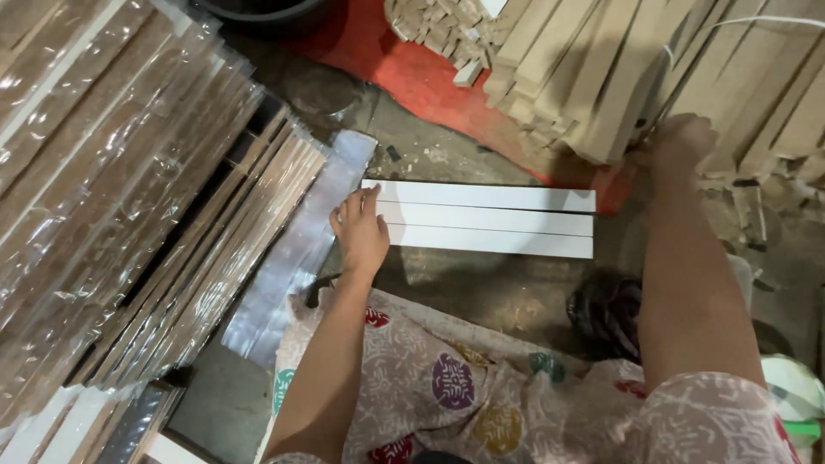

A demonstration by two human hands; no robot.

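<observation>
My left hand (361, 234) lies flat and open on three white boards (485, 219) on the dusty floor (481, 292), while my right hand (679, 142) reaches into stacked brown wood strips (593, 77), grip hidden.

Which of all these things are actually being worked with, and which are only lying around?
In use:
- white strips, three side by side on the floor, left hand on their end
- pile of bare wooden slats, right hand reaching into it

Lying about:
- plastic-wrapped bundles
- red mat
- dark tub
</observation>
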